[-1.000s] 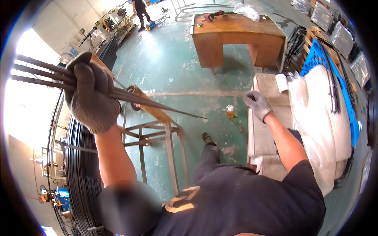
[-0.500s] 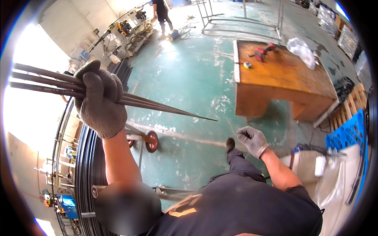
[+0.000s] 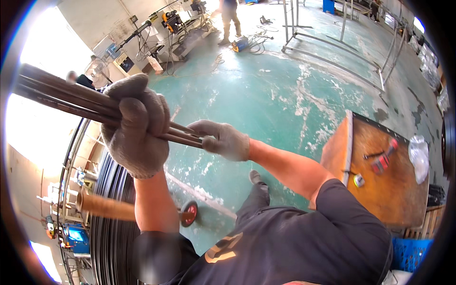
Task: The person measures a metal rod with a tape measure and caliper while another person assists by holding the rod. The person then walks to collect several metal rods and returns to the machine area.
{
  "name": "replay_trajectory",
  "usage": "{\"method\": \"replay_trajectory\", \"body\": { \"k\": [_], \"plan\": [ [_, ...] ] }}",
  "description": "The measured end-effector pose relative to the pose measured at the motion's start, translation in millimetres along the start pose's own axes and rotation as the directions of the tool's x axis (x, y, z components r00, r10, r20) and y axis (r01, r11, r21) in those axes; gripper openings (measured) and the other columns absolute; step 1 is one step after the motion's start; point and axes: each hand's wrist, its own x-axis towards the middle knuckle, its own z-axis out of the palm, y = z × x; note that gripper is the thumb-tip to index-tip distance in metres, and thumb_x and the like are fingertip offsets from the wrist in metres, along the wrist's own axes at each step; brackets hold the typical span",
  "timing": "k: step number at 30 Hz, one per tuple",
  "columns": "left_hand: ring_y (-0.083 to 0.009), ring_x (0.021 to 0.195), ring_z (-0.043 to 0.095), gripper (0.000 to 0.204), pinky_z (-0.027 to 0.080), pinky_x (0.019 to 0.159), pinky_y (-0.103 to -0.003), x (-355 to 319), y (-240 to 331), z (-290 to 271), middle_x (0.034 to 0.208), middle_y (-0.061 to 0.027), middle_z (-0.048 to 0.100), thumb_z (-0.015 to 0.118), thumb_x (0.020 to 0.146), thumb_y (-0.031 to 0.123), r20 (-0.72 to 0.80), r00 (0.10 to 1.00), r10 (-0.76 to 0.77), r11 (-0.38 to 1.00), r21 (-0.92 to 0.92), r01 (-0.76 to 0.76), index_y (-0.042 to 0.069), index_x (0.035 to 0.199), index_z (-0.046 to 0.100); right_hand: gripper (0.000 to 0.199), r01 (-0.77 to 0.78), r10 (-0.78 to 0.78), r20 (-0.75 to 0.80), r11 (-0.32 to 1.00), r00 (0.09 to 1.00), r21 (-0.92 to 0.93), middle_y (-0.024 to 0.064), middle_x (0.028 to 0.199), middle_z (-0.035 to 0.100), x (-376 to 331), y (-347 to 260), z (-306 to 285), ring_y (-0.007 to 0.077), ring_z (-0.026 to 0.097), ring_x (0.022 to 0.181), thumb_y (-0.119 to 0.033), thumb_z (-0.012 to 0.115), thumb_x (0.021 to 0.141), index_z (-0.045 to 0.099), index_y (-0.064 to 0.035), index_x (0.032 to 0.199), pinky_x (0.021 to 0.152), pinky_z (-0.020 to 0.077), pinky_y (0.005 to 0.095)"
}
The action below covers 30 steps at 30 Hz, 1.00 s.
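Note:
Several long, thin dark metal rods [image 3: 71, 99] run in a bundle from the upper left toward the middle. My left hand [image 3: 137, 126], in a grey knit glove, is wrapped round the bundle and holds it up at the left. Further along the same rods, my right hand [image 3: 221, 140], gloved alike, grips them with its fingers curled over; the rod ends past it are hidden. Below my left arm stands a big stack of long black bars [image 3: 114, 228]. A brownish tube [image 3: 107, 207], blurred, sticks out beside that stack.
At right a wooden desk [image 3: 380, 190] carries a red power tool [image 3: 385, 156], a tape roll [image 3: 358, 180] and clear plastic [image 3: 418, 159]. A red wheel [image 3: 189, 213] stands near my left arm. Behind are a metal frame [image 3: 332, 64], a blue machine [image 3: 240, 44] with cables and a person [image 3: 230, 21].
My right hand has come up and left from my side and taken hold of the rods. The view has turned left, so the desk sits lower and further right.

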Motion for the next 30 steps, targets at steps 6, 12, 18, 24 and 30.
{"method": "replay_trajectory", "body": {
  "k": [6, 12, 18, 24, 30],
  "plan": [
    [-0.01, 0.052, 0.048, 0.043, 0.039, 0.048, -0.026, 139, -202, -129, 0.073, -0.0065, 0.062, 0.075, 0.102, 0.03, -0.06, 0.996, -0.061, 0.994, 0.092, 0.066, -0.005, 0.126, 0.067, 0.05, -0.088, 0.102, -0.075, 0.98, 0.992, 0.177, -0.004, 0.102, 0.062, 222, 117, -150, 0.0085, 0.053, 0.099, -0.053, 0.059, 0.109, 0.069, -0.0052, 0.121, 0.09, 0.0484, 0.0302],
    [-0.0214, 0.075, 0.071, 0.054, 0.06, 0.071, -0.037, 297, -392, -266, 0.104, -0.0161, 0.074, 0.072, 0.103, 0.037, -0.178, 0.981, -0.079, 0.931, 0.339, 0.136, -0.007, 0.132, 0.063, 0.03, -0.008, 0.055, -0.196, 0.973, 0.979, 0.23, -0.0046, 0.091, 0.06, 439, 200, -299, 0.0085, 0.051, 0.09, -0.034, 0.063, 0.11, 0.07, -0.0055, 0.107, 0.084, 0.0479, 0.0287],
    [-0.0343, 0.096, 0.076, 0.053, 0.062, 0.091, -0.046, 405, -610, -417, 0.115, -0.0205, 0.073, 0.066, 0.108, 0.036, -0.344, 0.938, -0.041, 0.878, 0.435, 0.198, -0.009, 0.135, 0.059, 0.017, 0.178, -0.053, -0.391, 0.94, 0.919, 0.291, -0.0004, 0.099, 0.068, 679, 345, -465, 0.0103, 0.058, 0.097, -0.021, 0.063, 0.11, 0.07, -0.0051, 0.107, 0.093, 0.0499, 0.0298],
    [-0.0282, 0.086, 0.075, 0.037, 0.062, 0.08, -0.039, 509, -716, -595, 0.109, -0.0187, 0.075, 0.056, 0.113, 0.026, -0.581, 0.806, 0.115, 0.806, 0.529, 0.266, -0.005, 0.132, 0.063, 0.007, 0.295, -0.251, -0.555, 0.956, 0.793, -0.012, 0.0007, 0.099, 0.072, 938, 461, -667, 0.0127, 0.063, 0.095, -0.005, 0.064, 0.105, 0.071, -0.0045, 0.108, 0.089, 0.0534, 0.0296],
    [-0.0239, 0.079, 0.072, 0.037, 0.059, 0.075, -0.034, 585, -813, -749, 0.104, -0.0156, 0.076, 0.059, 0.111, 0.03, -0.548, 0.811, 0.204, 0.724, 0.642, 0.252, -0.001, 0.13, 0.066, 0.011, -0.17, -0.226, -0.567, 0.811, 0.792, -0.56, 0.0161, 0.102, 0.076, 1161, 584, -844, 0.0364, 0.072, 0.095, -0.021, 0.07, 0.101, 0.07, -0.0118, 0.107, 0.089, 0.0545, 0.0423]
  ]
}}
